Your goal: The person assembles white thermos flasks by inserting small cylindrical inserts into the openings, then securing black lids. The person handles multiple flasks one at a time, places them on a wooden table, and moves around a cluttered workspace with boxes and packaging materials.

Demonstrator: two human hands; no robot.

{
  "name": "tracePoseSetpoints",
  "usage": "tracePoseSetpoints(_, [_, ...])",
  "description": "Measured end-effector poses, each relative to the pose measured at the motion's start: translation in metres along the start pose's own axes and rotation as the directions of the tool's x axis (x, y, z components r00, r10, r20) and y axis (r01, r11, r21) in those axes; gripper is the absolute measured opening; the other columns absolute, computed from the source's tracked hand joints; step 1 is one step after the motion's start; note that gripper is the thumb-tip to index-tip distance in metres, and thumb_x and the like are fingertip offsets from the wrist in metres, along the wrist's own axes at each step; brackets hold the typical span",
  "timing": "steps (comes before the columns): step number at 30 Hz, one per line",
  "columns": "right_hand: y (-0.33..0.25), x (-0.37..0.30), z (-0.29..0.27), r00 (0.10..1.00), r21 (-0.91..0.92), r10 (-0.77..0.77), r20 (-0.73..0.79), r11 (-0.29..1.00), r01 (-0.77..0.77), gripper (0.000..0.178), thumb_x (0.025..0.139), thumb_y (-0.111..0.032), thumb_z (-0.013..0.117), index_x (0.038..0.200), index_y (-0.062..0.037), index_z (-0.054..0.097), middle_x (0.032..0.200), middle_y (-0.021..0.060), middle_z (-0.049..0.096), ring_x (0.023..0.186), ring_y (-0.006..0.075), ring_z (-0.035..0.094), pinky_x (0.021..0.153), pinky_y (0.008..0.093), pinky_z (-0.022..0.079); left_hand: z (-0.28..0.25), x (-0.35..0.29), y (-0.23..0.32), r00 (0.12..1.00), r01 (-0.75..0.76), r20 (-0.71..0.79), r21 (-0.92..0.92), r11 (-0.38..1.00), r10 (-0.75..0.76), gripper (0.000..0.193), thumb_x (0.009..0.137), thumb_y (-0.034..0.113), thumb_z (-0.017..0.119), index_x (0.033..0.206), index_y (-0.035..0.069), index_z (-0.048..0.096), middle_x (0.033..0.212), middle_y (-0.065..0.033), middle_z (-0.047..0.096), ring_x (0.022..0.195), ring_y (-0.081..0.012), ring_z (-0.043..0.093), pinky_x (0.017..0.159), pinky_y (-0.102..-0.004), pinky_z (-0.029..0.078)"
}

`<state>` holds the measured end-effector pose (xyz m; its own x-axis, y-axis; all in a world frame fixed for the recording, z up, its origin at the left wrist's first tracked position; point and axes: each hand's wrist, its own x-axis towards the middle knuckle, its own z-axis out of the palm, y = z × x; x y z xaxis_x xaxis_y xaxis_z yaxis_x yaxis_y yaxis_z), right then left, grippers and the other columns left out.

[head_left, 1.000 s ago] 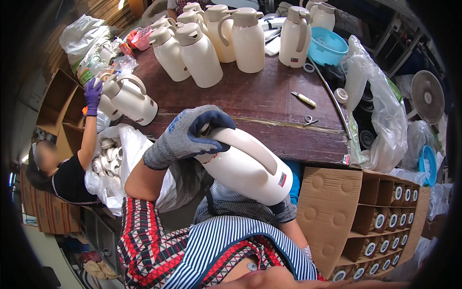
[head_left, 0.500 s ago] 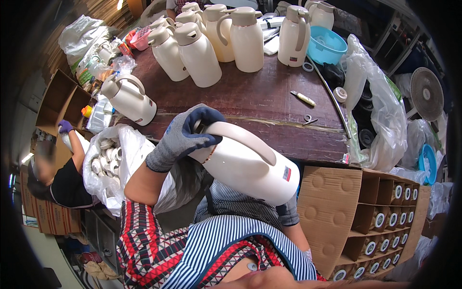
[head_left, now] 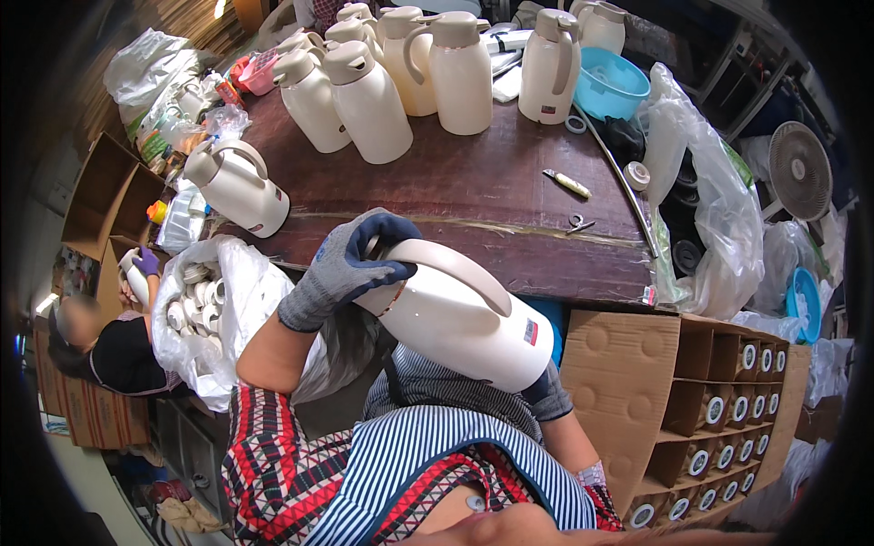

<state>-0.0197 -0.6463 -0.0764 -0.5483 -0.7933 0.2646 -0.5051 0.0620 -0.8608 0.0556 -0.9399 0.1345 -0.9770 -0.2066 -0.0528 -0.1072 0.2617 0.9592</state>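
A white thermos jug with a beige handle lies tilted in front of my body, its top toward the left and its base toward the lower right. My left hand, in a grey and blue work glove, is closed round the neck and lid end, beside the top of the handle. At the base, my right hand, gloved alike, holds the jug from below and behind; most of its fingers are hidden. A small red and grey label sits low on the jug's side. Another thermos jug leans at the table's left edge.
Several thermos jugs stand along the back of the dark red table. A cutter knife and scissors lie at its right. A divided carton is at right, a bag of white parts at left. A co-worker handles another jug.
My view has shifted slightly, and the jug has barely moved in my hands. More of my right hand shows at its base. The co-worker's gloved hand and jug have moved lower.
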Motion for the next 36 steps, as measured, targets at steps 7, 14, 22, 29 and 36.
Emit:
tracePoseSetpoints(7, [0.004, -0.022, 0.0, 0.998, -0.048, 0.059, -0.026, 0.997, -0.06, 0.073, 0.086, -0.016, 0.082, 0.148, -0.0021, 0.049, 0.143, 0.0142, 0.06, 0.13, 0.0267, 0.059, 0.11, 0.0391, 0.049, -0.004, 0.004, 0.006, 0.996, 0.063, -0.072, 0.042, 0.997, -0.06, 0.04, 0.076, 0.011, 0.077, 0.113, 0.002, 0.067, 0.107, -0.0033, 0.068, 0.102, -0.0123, 0.062, 0.098, -0.0288, 0.048])
tracePoseSetpoints(14, [-0.01, -0.033, -0.018, 0.971, 0.4, 0.239, -0.016, 0.891, -0.213, 0.08, 0.079, -0.022, 0.089, 0.146, -0.0006, 0.052, 0.145, 0.0172, 0.058, 0.131, 0.0293, 0.057, 0.112, 0.0426, 0.044, -0.005, 0.005, -0.005, 0.991, 0.106, -0.085, 0.0, 0.994, -0.105, 0.033, 0.083, 0.013, 0.076, 0.112, 0.003, 0.065, 0.103, -0.0018, 0.066, 0.098, -0.0108, 0.06, 0.093, -0.0279, 0.049])
tracePoseSetpoints(22, [-0.015, -0.032, -0.025, 0.99, 0.019, 0.075, -0.117, 0.997, -0.073, 0.075, 0.08, -0.025, 0.089, 0.143, -0.0009, 0.057, 0.14, 0.0164, 0.062, 0.129, 0.0306, 0.059, 0.112, 0.0434, 0.045, 0.001, 0.003, -0.005, 0.983, 0.154, -0.096, -0.043, 0.987, -0.158, 0.035, 0.082, 0.014, 0.076, 0.113, 0.003, 0.065, 0.105, -0.0021, 0.067, 0.098, -0.011, 0.06, 0.094, -0.0287, 0.049])
tracePoseSetpoints(29, [-0.001, -0.05, -0.018, 0.979, 0.238, 0.177, -0.103, 0.96, -0.149, 0.071, 0.081, -0.021, 0.088, 0.142, 0.0004, 0.058, 0.138, 0.0135, 0.065, 0.124, 0.0241, 0.063, 0.108, 0.0379, 0.049, -0.001, 0.001, -0.009, 0.992, 0.109, -0.059, -0.01, 0.994, -0.109, 0.037, 0.08, 0.014, 0.076, 0.113, 0.004, 0.065, 0.105, -0.002, 0.067, 0.099, -0.0114, 0.061, 0.095, -0.0289, 0.049])
tracePoseSetpoints(36, [-0.026, -0.03, -0.026, 0.925, 0.591, 0.366, 0.101, 0.726, -0.351, 0.064, 0.087, -0.018, 0.082, 0.143, 0.0008, 0.056, 0.137, 0.0123, 0.065, 0.122, 0.0211, 0.062, 0.106, 0.0367, 0.05, -0.002, -0.006, -0.009, 0.998, 0.061, -0.025, -0.023, 0.998, -0.062, 0.042, 0.076, 0.019, 0.079, 0.112, 0.003, 0.066, 0.105, -0.0026, 0.067, 0.102, -0.0119, 0.061, 0.098, -0.0291, 0.047])
